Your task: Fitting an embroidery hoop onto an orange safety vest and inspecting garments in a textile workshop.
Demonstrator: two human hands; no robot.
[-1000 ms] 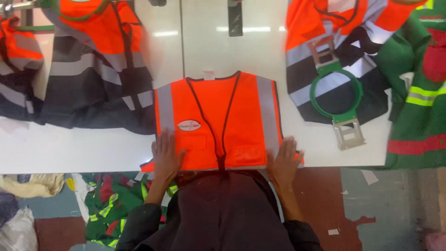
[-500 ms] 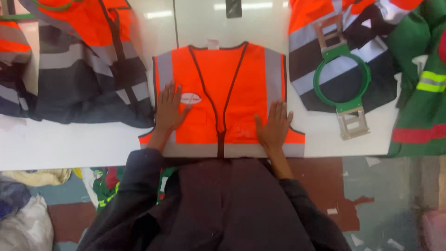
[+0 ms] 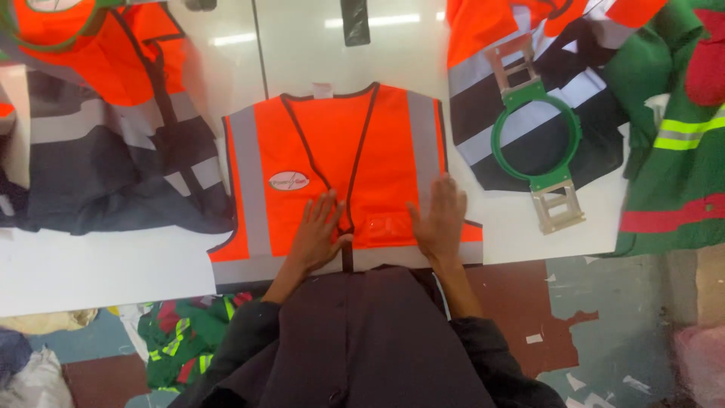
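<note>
Orange vest (image 3: pixel 343 162) with grey reflective stripes and dark trim, white oval chest patch (image 3: pixel 289 180), green hoop (image 3: pixel 536 136), white desk (image 3: pixel 98 264)

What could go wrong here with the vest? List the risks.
1. The vest hangs its dark lower part over the table edge, so its weight may drag it off.
2. Both hands, left hand and right hand, press flat on the lower front only; the upper part lies free and may wrinkle.
3. The green hoop sits close on the right and could snag a moving vest.

Glossy white table (image 3: pixel 91 272), worn red and grey floor (image 3: pixel 604 317), ceiling-light reflections
</note>
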